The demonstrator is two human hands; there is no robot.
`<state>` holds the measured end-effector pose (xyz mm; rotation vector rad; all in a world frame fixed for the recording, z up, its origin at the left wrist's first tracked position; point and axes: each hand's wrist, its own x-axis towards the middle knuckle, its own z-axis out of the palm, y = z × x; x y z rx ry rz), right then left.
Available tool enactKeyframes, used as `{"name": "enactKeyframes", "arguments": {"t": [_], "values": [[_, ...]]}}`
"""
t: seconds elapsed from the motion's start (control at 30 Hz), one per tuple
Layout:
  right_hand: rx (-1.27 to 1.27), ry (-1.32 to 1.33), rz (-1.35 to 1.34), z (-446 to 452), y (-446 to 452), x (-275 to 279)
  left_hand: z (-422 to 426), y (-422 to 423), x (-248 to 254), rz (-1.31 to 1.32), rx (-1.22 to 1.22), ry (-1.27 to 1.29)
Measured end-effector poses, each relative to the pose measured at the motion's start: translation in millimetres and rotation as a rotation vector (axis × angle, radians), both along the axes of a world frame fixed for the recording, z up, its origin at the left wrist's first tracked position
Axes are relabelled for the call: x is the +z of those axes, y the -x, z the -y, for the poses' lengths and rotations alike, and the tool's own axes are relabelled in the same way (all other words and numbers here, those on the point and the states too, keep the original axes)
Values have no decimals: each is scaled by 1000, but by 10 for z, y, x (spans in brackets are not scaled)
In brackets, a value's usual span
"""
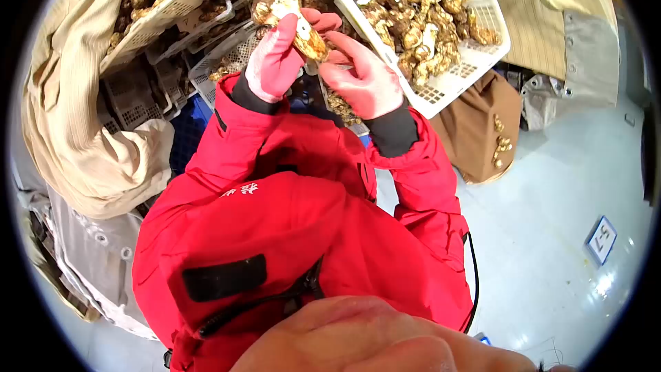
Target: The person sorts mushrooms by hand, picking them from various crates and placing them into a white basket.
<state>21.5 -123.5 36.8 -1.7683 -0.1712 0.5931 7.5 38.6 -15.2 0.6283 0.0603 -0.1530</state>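
Observation:
A large brown-and-white mushroom (pixel 284 10) is held up at the top centre, above the baskets. My left hand (pixel 277 56), in a pale pink glove, is closed round its stem. My right hand (pixel 363 81), also gloved, is beside the stem's yellowish lower end, its fingers curved and apart; whether the fingertips touch the stem cannot be made out. Just right of the hands, a white plastic basket (pixel 463 83) holds many similar mushrooms (pixel 413 24), with a white paper lying on top.
More baskets (pixel 180 10) of mushrooms stand stacked at the upper left, beside beige cloth (pixel 86 124). Brown cloth (pixel 475 127) with small mushroom pieces (pixel 502 143) hangs under the right basket. A label (pixel 601 240) marks the pale floor (pixel 544 213).

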Motion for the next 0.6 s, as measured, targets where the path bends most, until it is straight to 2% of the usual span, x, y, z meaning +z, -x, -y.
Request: {"name": "enactKeyframes", "arguments": {"t": [0.03,0.07,0.1,0.17,0.2,0.23,0.3,0.37,0.43,0.5,0.53,0.57,0.6], "values": [[37,59,45,-65,-1,40,37,20,123,28,-61,-153],[25,-51,6,-76,-11,250,41,24,167,60,-131,-264],[46,-22,225,-42,21,10,126,46,166,77,-140,-217],[-16,218,419,87,206,-168,342,153,183,6,-121,-341],[-39,165,376,158,230,-152,412,190,266,-5,-143,-296],[-25,66,319,226,232,-90,470,227,341,-9,-176,-356],[-96,85,246,394,389,-179,637,315,393,82,-218,-330],[-206,69,43,686,624,-95,712,462,196,56,-395,-275],[-405,222,288,949,896,40,822,616,172,-73,-517,-336],[-541,67,-34,1404,1192,-56,963,735,118,-109,-640,-363],[-617,-105,-164,1701,1410,-383,1039,797,63,-109,-705,-365],[-714,-255,-162,1926,1593,-581,1102,886,-71,-145,-742,-356],[-828,-265,-207,2081,1731,-750,1144,969,-240,-202,-778,-375]]}}
